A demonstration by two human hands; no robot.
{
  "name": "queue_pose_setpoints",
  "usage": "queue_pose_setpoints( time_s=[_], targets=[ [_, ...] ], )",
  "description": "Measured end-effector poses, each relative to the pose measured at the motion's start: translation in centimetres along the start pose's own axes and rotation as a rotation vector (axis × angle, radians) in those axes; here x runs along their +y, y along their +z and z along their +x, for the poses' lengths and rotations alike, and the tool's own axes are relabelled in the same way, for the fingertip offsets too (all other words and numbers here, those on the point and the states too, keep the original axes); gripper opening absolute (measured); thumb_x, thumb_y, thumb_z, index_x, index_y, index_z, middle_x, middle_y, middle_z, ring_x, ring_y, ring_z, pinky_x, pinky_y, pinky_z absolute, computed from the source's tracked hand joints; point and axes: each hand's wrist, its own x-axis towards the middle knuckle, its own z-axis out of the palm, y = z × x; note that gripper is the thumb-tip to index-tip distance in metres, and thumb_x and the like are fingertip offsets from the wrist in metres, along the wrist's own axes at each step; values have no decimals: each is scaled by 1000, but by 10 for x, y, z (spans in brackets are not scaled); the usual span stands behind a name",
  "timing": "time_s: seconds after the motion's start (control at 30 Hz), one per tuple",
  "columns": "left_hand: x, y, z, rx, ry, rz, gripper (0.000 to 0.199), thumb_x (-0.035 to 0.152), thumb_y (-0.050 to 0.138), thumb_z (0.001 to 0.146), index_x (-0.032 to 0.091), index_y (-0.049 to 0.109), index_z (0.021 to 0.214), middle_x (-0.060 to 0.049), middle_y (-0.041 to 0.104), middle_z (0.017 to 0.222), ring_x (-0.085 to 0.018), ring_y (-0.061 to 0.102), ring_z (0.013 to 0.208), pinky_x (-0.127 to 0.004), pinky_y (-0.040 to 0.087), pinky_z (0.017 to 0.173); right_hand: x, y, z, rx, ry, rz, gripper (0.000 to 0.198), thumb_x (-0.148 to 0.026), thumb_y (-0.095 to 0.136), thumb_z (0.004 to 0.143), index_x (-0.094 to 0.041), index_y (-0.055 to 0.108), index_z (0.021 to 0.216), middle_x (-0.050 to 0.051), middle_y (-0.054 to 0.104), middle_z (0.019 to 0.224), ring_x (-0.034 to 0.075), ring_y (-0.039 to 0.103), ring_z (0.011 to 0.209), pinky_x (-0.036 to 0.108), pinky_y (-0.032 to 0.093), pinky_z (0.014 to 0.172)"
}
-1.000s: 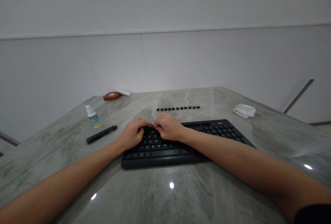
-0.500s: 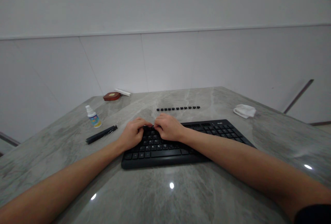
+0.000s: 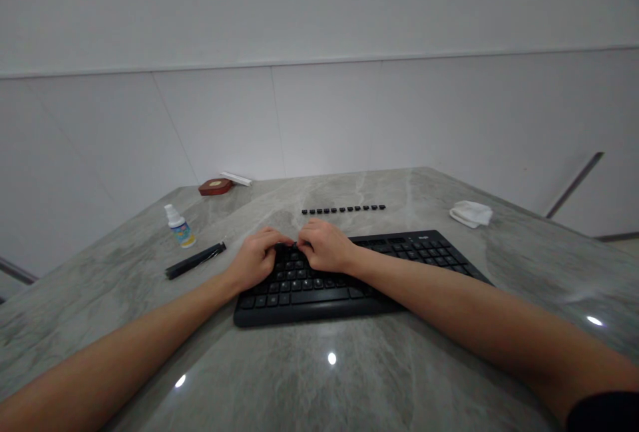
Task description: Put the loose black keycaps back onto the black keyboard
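A black keyboard [image 3: 319,296] lies on the grey marbled table under both hands. At its upper left part, my left hand [image 3: 255,255] is closed, with thumb and fingertips at the top row of keys. My right hand [image 3: 324,245] is closed right beside it, its fingertips almost touching those of the left. Whatever the fingertips pinch is too small and dark to make out. Behind the keyboard, several loose black keycaps [image 3: 342,210] stand in a straight row.
To the left are a white spray bottle [image 3: 180,227] and a slim black brush-like tool [image 3: 196,261]. A reddish-brown case [image 3: 215,186] and a white strip [image 3: 236,179] lie near the wall. A folded white cloth [image 3: 471,214] rests at the right.
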Motion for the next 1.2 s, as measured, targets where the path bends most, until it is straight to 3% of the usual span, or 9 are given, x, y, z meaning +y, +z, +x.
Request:
queue_pose_setpoints(
  time_s=[0.3,1.2],
  targets=[
    [-4,3,0,16,85,-52,48,-4,34,67,18,70,88,-3,70,92,-17,61,92,-35,51,87,0,0,0,-4,11,11,10,-10,57,77,-14,65,73,6,66,74,18,54,76,29,42,74],
    [-5,3,0,21,105,-39,49,-4,34,63,19,71,87,-2,69,92,-17,61,91,-36,52,86,0,0,1,-12,-23,0,12,-10,57,78,-14,68,74,6,68,75,17,56,74,29,44,76]
  ],
)
